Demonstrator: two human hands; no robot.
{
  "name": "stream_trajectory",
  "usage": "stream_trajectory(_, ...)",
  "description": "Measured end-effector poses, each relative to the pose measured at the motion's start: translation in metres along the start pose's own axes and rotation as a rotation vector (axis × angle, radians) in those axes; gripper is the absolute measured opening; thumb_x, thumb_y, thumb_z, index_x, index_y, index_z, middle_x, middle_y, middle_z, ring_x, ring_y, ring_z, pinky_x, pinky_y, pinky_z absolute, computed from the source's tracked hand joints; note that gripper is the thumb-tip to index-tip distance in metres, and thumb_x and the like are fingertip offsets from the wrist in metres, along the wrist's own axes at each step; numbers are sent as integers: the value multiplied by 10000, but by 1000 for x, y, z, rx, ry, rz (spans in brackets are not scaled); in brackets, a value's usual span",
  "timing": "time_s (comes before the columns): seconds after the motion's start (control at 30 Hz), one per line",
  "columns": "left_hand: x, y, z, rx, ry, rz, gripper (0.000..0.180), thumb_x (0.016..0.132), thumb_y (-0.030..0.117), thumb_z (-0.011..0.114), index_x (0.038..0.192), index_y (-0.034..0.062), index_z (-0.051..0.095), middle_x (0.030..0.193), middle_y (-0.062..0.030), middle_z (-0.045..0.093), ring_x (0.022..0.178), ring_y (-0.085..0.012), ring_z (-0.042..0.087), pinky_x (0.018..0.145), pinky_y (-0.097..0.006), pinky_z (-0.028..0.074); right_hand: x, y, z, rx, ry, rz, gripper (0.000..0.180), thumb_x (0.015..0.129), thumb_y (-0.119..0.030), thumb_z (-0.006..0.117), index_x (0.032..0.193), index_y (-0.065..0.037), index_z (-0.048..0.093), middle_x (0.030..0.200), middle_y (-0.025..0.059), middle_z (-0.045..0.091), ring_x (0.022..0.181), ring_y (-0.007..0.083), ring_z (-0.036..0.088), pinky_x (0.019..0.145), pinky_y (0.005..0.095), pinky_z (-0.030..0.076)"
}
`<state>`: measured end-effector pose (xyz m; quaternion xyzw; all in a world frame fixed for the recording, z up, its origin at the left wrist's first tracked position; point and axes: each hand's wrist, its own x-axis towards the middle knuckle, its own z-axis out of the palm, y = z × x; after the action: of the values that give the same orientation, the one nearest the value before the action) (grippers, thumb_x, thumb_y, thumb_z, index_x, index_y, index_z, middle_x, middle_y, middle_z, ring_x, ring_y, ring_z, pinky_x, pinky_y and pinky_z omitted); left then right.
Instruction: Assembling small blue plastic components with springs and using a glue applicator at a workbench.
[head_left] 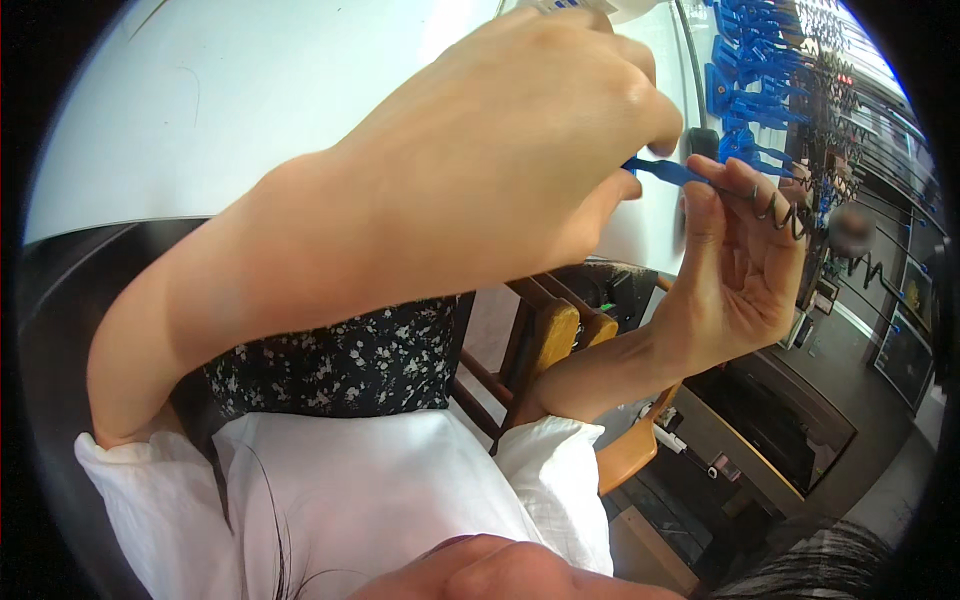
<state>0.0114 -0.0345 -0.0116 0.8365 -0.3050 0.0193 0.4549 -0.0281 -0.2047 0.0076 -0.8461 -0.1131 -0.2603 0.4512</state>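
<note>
A slim blue plastic piece (668, 172) with a dark coiled cord (768, 208) trailing from its right end lies between my two hands. My left hand (545, 125) reaches across from the left, its fingers curled round the left end of the blue piece and hiding it. Thumb and forefinger of my right hand (745, 255) pinch the other end, where the cord starts; the remaining fingers are loosely bent. The coil runs over those fingers toward the right. Just beyond my left hand, partly covered by it, is a white rounded object (625, 8).
Several blue plastic clips (745, 95) with dark coils stand in a row at the far right, near a rack of thin rods (890, 170). A white tabletop (280, 90) spreads at the left. Below are a wooden chair (560, 335) and a dark shelf (770, 420).
</note>
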Motion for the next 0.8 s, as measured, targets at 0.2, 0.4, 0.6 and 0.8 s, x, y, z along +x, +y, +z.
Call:
stream_trajectory(0.2,8,-2,9,-29,15,11,83,685,25,691,764,2,688,795,-156,657,799,-298,651,739,-363,508,-4,-1,-4,-8,-19,-31,326,724,206,665,1014,77,595,944,208,666,824,266,685,719,333,581)
stream_trajectory(0.4,0,-12,20,-94,278,173,66,604,23,681,668,9,689,732,-149,647,759,-302,650,729,-364,515,-8,-4,-6,-65,-5,-14,328,704,223,668,1000,100,598,907,205,672,817,260,686,768,324,555)
stream_trajectory(0.6,0,-11,20,-21,311,187,79,578,19,664,651,-7,677,718,-170,642,757,-316,655,718,-376,528,-6,-3,-4,22,19,-17,326,698,221,672,990,99,595,898,204,673,817,259,686,762,326,557)
stream_trajectory(0.8,0,-9,17,-47,339,175,83,583,20,642,647,-24,670,686,-197,637,699,-335,658,674,-382,532,-8,-1,-5,-39,43,-18,330,697,210,684,994,101,591,902,214,667,819,257,689,748,321,565)
